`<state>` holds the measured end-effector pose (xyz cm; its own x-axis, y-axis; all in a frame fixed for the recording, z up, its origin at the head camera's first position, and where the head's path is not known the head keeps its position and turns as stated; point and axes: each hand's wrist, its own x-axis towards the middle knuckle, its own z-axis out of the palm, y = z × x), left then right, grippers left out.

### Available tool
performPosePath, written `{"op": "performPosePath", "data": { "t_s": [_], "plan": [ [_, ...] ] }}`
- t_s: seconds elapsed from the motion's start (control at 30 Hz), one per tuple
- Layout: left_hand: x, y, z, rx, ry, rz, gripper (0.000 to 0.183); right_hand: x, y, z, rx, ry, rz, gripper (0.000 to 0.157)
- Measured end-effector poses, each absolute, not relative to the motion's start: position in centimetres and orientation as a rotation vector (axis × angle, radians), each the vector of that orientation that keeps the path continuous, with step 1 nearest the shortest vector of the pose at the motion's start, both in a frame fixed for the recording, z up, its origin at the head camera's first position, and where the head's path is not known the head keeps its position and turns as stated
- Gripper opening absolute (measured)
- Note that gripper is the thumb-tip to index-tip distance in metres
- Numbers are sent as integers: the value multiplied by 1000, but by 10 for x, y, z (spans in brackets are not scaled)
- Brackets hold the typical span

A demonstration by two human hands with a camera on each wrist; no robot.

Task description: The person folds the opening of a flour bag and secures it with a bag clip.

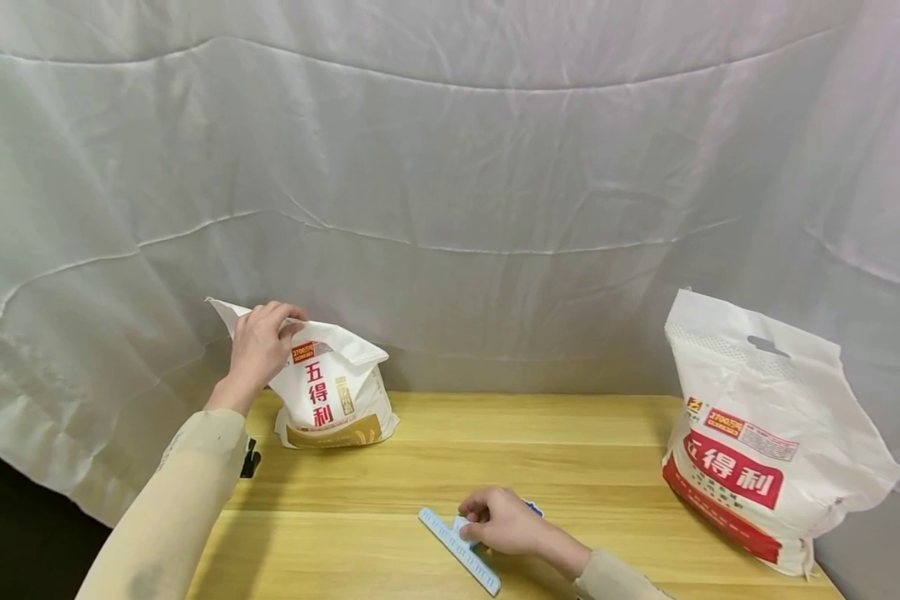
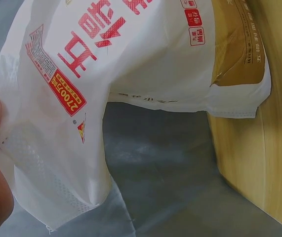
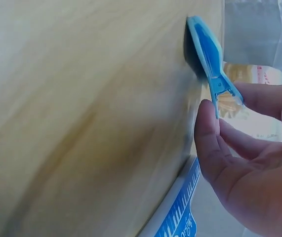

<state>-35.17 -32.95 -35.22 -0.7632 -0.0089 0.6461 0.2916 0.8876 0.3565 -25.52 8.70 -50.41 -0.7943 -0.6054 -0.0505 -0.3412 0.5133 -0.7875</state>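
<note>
While your right grip pinches one blue clip, your left grip clasps the top of one gold-based bag, left of and beyond the clip. Bags on counter: two; one red-based bag right of it.

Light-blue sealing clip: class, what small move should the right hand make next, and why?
Probably carry the light-blue sealing clip toward the top of the gold-banded flour bag: the right hand pinches the clip's handle, while the left hand grips that bag's top, where no clip shows.
</note>
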Motion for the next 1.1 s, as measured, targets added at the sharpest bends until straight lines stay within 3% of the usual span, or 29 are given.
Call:
{"op": "performPosePath", "data": {
  "t_s": [0.4, 1.1],
  "plan": [
    [-352, -330, -354, -190, -2371, -585, 13, -251, 86, -496, -733, 2353, -1291, 25],
    [-352, -328, -357, -197, -2350, -580, 11, -256, 72, -481, -727, 2436, -1512, 36]
  ]
}}
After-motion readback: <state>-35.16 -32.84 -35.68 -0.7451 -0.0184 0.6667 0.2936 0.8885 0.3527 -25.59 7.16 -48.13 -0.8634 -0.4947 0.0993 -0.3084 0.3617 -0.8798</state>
